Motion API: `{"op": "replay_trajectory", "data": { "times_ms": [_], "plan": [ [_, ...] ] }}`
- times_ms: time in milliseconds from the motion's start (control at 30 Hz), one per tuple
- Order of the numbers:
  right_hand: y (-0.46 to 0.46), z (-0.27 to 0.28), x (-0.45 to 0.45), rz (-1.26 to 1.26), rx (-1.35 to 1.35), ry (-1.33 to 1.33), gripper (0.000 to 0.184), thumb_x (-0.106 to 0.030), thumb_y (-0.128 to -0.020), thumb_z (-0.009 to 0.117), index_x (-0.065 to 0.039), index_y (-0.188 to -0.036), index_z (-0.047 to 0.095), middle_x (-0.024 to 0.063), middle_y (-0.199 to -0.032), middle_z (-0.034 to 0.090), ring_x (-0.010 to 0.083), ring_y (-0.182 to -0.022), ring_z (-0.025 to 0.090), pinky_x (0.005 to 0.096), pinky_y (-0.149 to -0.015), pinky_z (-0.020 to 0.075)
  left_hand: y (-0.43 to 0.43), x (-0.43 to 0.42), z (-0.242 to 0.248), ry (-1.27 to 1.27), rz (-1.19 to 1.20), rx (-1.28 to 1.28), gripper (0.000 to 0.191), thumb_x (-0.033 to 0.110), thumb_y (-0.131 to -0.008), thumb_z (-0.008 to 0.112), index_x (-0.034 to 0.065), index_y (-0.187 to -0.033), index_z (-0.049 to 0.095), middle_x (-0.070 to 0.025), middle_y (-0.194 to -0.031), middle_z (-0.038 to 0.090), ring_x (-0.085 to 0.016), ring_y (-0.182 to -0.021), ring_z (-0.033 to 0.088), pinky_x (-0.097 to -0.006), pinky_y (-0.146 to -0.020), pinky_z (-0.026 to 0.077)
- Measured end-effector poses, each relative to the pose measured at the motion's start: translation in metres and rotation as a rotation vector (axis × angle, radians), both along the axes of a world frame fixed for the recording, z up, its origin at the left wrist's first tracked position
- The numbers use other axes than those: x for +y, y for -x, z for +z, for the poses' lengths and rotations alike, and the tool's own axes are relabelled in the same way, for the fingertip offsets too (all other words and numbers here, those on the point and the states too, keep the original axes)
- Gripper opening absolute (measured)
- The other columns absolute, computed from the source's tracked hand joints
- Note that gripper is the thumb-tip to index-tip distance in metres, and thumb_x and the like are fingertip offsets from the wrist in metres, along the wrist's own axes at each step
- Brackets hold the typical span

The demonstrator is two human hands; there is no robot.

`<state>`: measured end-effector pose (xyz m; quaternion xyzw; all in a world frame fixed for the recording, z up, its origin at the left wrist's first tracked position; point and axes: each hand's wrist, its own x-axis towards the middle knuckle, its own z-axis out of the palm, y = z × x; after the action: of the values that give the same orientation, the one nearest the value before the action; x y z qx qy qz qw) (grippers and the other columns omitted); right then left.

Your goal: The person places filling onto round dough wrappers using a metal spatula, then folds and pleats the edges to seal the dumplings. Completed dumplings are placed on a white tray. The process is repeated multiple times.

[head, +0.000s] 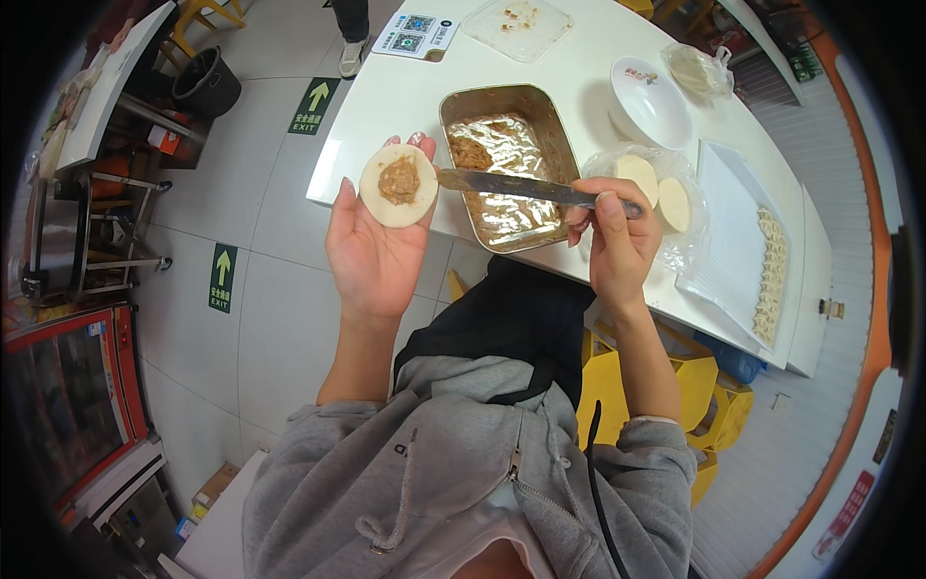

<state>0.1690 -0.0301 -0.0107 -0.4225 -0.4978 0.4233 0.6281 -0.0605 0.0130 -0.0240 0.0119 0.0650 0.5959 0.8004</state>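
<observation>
My left hand [380, 271] is palm up with a round dough wrapper [374, 197] lying across its palm and fingers. A mound of minced filling [399, 181] sits in the middle of the wrapper. In my right hand [621, 246] is the handle end of a flat metal spatula [517, 186], its tip at the wrapper's right edge. The spatula crosses above a deep steel pan [557, 127] with more minced filling, partly glossy, inside. Just beyond my right hand, stacks of round wrappers [674, 205] rest on a clear plastic bag [687, 250].
On the white table [394, 105] are a white bowl [647, 108], a stained clear plastic tub [517, 36], a knotted bag [698, 71] and a code card [405, 43]. A white tray [723, 210] holds a row of dumplings [768, 275]. Yellow stools [680, 387] stand under the table.
</observation>
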Motion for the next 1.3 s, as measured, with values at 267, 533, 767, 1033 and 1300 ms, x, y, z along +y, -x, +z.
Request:
{"op": "replay_trajectory", "data": {
  "times_ms": [267,533,767,1033,1300],
  "plan": [
    [-0.0035,0.0054,0.0006,0.016,0.132,0.051,0.03,-0.025,-0.101,0.053,0.003,-0.106,0.063,0.0081,-0.076,0.063,0.0117,-0.062,0.056,0.0249,-0.056,0.0468,-0.0023,-0.0011,0.0003,-0.006,-0.002,0.022,0.056,0.031,-0.105,0.02,-0.0063,-0.147,0.02,-0.0263,-0.151,0.027,-0.032,-0.144,0.027,-0.0432,-0.118,0.027],
    [-0.0024,0.0077,0.0013,-0.062,0.103,0.04,0.03,-0.025,-0.1,0.054,0.003,-0.106,0.063,0.0066,-0.074,0.062,0.0111,-0.062,0.055,0.024,-0.056,0.0459,-0.0035,-0.0018,0.0011,-0.012,-0.019,-0.001,0.056,0.031,-0.105,0.02,-0.0064,-0.147,0.02,-0.0262,-0.152,0.027,-0.033,-0.143,0.028,-0.0443,-0.118,0.028],
    [-0.0006,0.0002,-0.0021,-0.039,0.017,0.019,0.028,-0.022,-0.102,0.049,0.004,-0.107,0.059,0.0083,-0.075,0.06,0.0125,-0.062,0.054,0.0254,-0.052,0.0461,-0.0018,-0.0015,0.0006,-0.01,-0.052,-0.054,0.058,0.033,-0.105,0.02,-0.0063,-0.148,0.019,-0.0266,-0.152,0.027,-0.033,-0.143,0.028,-0.0441,-0.117,0.028],
    [-0.0001,0.0044,-0.0048,-0.028,0.04,0.019,0.028,-0.021,-0.102,0.048,0.004,-0.106,0.059,0.0083,-0.074,0.059,0.013,-0.061,0.054,0.0251,-0.051,0.0458,-0.0037,-0.0011,0.0013,-0.028,-0.045,-0.055,0.057,0.032,-0.105,0.021,-0.0064,-0.148,0.019,-0.0271,-0.151,0.027,-0.033,-0.143,0.029,-0.0443,-0.118,0.027],
    [-0.0023,0.0093,-0.0054,-0.023,0.072,-0.013,0.029,-0.023,-0.1,0.053,0.003,-0.106,0.063,0.008,-0.076,0.063,0.01,-0.064,0.056,0.0234,-0.056,0.0464,-0.0061,-0.002,0.0021,-0.017,-0.047,0.004,0.057,0.032,-0.105,0.02,-0.0059,-0.148,0.02,-0.0264,-0.151,0.028,-0.033,-0.143,0.029,-0.0448,-0.117,0.028]
  ]
}}
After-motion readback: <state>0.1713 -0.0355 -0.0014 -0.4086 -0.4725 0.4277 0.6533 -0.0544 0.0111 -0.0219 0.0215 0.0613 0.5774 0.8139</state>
